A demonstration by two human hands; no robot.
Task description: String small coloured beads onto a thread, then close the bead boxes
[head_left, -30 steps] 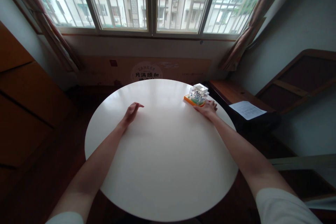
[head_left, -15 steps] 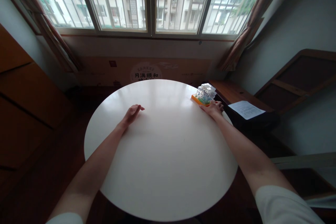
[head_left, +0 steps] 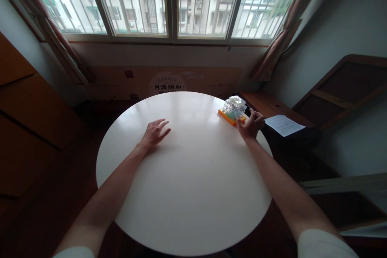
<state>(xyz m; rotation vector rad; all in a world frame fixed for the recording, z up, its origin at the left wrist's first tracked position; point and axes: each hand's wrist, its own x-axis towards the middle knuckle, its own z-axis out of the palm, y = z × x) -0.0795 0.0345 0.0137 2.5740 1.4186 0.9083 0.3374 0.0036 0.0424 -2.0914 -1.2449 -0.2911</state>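
Near the far right edge of the round white table stands a stack of clear plastic boxes (head_left: pixel 234 105), with something green and white showing inside it. Under the stack is a flat orange base (head_left: pixel 227 117). My right hand (head_left: pixel 251 124) is at the base's near right corner, thumb and fingers apart. The thumb is close to the orange edge; whether it touches cannot be told. Over the left part of the table, my left hand (head_left: pixel 155 132) has its fingers spread and holds nothing.
The round white table (head_left: pixel 190 185) fills the middle. Right of it, a printed sheet of paper (head_left: pixel 283 125) lies on a dark surface beside a wooden desk (head_left: pixel 260 100). A long printed cardboard box (head_left: pixel 121 78) stands beneath the barred window, behind the table.
My left hand has spread its fingers, which were held together before. My right hand has lifted and opened around the corner of the orange base. The stack appears slightly further left.
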